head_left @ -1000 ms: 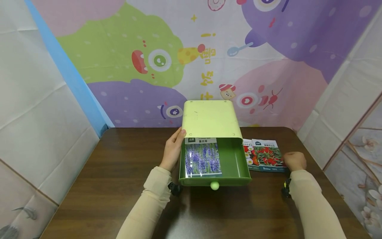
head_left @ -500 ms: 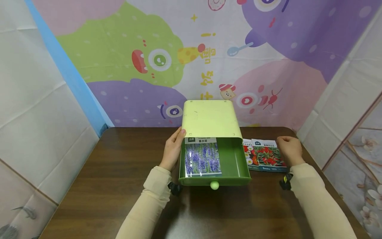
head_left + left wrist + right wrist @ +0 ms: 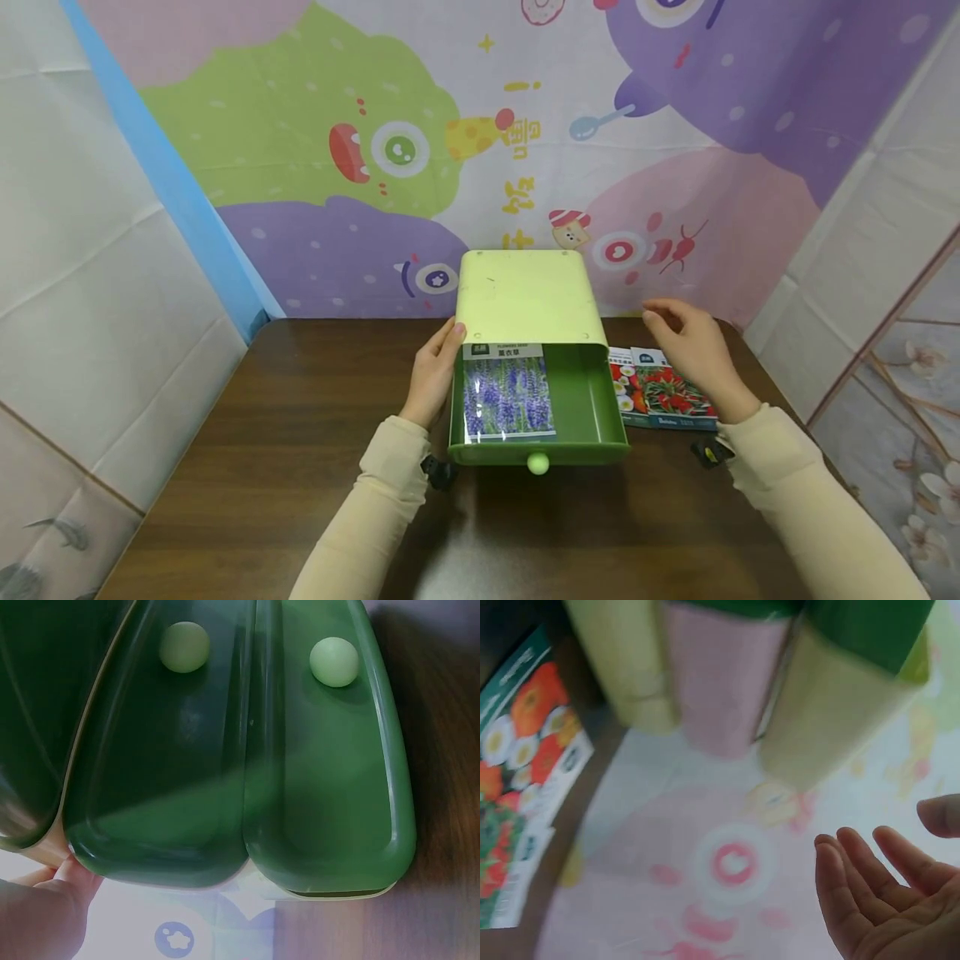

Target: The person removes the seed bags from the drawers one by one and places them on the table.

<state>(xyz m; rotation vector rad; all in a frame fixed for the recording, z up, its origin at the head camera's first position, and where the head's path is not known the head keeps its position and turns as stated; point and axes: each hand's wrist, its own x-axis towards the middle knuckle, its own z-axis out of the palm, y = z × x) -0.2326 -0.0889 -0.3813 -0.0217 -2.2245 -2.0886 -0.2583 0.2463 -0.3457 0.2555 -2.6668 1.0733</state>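
head | one packet (image 3: pixel 508 396) in drawer (image 3: pixel 480 455) | two table packets (image 3: pixel 671 392) | left fingers (image 3: pixel 438 340) unclenched, touching box (image 3: pixel 528 296) | right fingers (image 3: pixel 904 859) released

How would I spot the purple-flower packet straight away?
On the brown table is a pale green drawer unit. Its top drawer is pulled out; the packet lies inside, toward the left. It alone shows purple; the two packets beside the unit show red.

Soft, even light fills the head view, leaving pale glare on the brown wooden surface (image 3: pixel 315 467) and deep shadow beneath the open green drawer (image 3: pixel 573 455). The left wrist view is dim, a diagonal shadow edge crossing a drawer front (image 3: pixel 161 750) above a washed-out backdrop (image 3: pixel 127 922). Haze and blur soften the drawer unit (image 3: pixel 727 682) at right wrist.
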